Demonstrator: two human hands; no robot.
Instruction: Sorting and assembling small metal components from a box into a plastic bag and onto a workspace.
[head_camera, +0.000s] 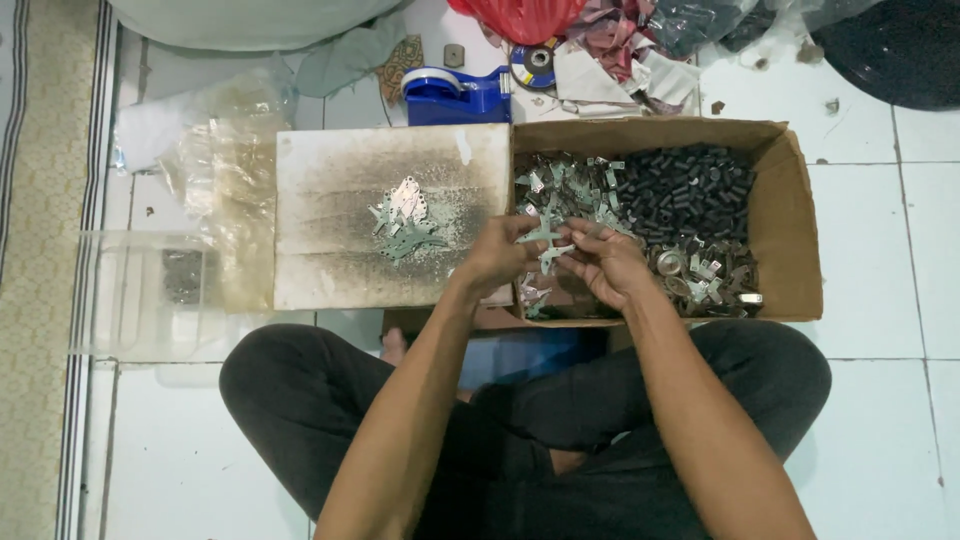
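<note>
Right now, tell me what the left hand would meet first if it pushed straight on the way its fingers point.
The left hand points toward the right hand; beyond the small metal pieces pinched between them, it would likely meet those fingers first. Depth is unclear.

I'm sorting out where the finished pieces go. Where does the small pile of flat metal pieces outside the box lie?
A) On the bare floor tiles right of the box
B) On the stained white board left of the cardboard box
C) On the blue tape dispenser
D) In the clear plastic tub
B: the pile of flat metal pieces lies on the stained white board, left of the cardboard box.
</note>
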